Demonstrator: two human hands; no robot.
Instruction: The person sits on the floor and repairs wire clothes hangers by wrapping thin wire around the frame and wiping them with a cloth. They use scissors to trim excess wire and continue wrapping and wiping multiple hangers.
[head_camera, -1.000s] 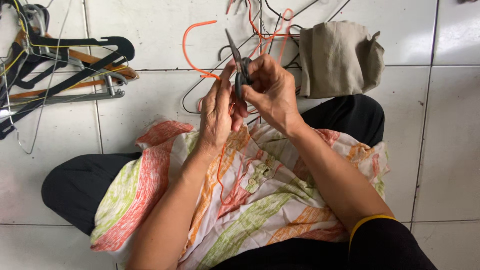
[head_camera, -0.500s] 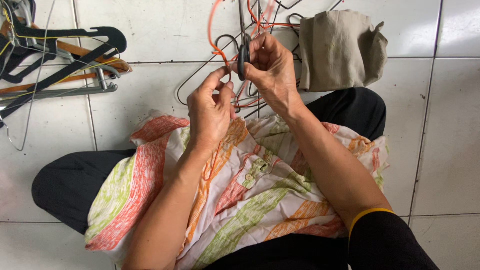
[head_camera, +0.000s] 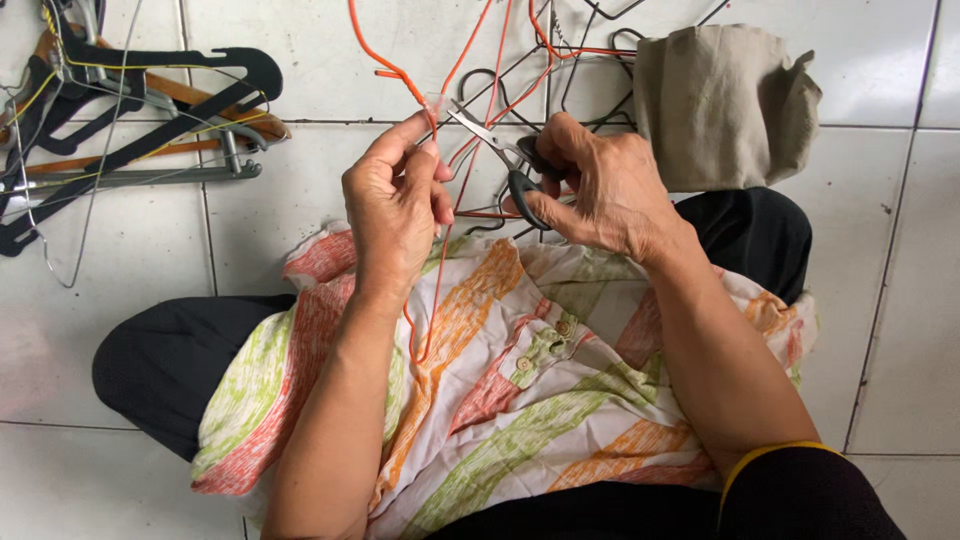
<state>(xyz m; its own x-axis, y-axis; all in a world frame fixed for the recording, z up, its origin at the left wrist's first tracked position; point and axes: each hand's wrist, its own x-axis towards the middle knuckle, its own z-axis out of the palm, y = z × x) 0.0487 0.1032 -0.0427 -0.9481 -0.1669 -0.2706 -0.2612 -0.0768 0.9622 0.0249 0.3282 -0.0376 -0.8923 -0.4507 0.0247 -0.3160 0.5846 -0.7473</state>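
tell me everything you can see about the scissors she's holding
The scissors are small, with slim silver metal blades and black plastic loop handles. The right hand grips the handles, fingers wrapped through and around the loops, so part of them is hidden. The blades point up and to the left, slightly parted, their tips close to the orange coated wire that the left hand pinches. They are held in the air above the lap, over the white tiled floor.

Bare tiles (head_camera: 300, 230) lie free between hanger pile (head_camera: 130, 120) and wire tangle (head_camera: 560, 60).
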